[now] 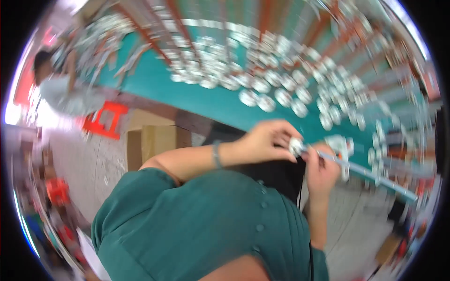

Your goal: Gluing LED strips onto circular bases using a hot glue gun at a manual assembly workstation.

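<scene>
Green shirt (201, 229), nearest. Left hand (262, 141): fingers narrowed on a white piece (295, 146), in front of the body. Right hand (323, 174): closed round a grey rod (382, 181), near end at the piece, far end slanting rightward. Carton (158, 144), left. Green table (199, 99), bearing many white parts (261, 85), blurred. Red stool (111, 121). Co-worker (65, 93), far left.
</scene>
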Tool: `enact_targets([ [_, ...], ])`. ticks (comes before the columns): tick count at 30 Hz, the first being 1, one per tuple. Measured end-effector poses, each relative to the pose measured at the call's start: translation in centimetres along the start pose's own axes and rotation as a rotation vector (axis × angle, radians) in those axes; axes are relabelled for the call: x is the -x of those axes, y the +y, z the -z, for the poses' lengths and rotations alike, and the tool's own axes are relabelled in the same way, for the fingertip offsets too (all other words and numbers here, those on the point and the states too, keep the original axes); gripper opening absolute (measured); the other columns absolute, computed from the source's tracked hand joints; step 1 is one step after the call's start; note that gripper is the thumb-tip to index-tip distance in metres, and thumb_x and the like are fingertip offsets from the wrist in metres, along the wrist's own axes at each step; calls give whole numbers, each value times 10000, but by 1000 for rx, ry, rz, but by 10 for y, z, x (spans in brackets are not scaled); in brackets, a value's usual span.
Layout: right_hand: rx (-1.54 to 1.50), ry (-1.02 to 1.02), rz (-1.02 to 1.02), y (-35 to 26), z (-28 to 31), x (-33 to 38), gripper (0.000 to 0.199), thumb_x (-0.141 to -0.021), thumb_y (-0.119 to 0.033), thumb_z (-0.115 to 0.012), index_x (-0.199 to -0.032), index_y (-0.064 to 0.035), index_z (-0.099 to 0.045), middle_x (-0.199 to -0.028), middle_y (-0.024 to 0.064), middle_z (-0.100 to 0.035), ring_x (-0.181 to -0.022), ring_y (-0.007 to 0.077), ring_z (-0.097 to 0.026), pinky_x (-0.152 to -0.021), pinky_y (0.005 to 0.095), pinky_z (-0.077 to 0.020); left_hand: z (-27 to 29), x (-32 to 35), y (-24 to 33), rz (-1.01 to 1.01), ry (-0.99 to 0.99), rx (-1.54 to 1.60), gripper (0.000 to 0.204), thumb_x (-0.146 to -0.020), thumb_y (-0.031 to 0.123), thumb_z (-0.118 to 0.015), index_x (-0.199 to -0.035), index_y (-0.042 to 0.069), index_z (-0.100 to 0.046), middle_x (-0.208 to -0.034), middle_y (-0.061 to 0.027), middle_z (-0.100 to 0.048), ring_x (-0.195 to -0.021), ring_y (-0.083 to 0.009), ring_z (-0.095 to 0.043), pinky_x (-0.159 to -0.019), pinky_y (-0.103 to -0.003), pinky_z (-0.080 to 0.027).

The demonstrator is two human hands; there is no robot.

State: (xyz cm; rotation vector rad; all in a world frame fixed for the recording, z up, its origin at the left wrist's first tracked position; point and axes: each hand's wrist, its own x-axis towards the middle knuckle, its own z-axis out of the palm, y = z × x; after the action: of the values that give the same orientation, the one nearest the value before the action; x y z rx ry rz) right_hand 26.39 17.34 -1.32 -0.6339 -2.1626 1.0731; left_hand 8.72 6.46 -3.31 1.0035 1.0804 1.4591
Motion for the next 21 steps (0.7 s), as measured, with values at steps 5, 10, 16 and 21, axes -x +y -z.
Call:
enact_targets([
  [5, 154, -58, 222, -5, -8, -16, 79, -852, -35, -671, -801, 25, -664, -767, 122, -659, -707, 223, -622, -639, 337, -475, 27, -18, 18, -632, 40, -647, 569, -730, 368, -825, -1181, 80, -632, -1148, -140, -605, -1100, -344, -565, -938, -433, -448],
  [10, 426, -239, 240, 3, -13, -19, 115, -831, -56, -690, -922, 13, -673, -808, 138, -627, -718, 258, -612, -628, 337, -469, 7, -10, 19, -687, 48, -738, 175, -792, 155, -726, -959, 104, -703, -956, -28, -595, -916, -255, -583, -765, -374, -479],
  [16, 413, 119, 53, 50, 76, -1, 274, -824, -59, -695, -1077, 7, -615, -912, 91, -612, -728, 175, -579, -639, 286, -489, 21, -12, 19, -514, 144, -736, 114, -846, 101, -642, -940, 75, -583, -865, -85, -597, -865, -304, -597, -732, -412, -489],
  [21, 592, -3, -114, 82, 116, 24, 428, -731, -96, -809, -1067, -3, -562, -893, 65, -572, -748, 145, -532, -680, 255, -445, 27, -15, 24, -331, 165, -772, 167, -841, 81, -601, -990, 48, -534, -900, -134, -603, -873, -361, -598, -739, -454, -485],
])
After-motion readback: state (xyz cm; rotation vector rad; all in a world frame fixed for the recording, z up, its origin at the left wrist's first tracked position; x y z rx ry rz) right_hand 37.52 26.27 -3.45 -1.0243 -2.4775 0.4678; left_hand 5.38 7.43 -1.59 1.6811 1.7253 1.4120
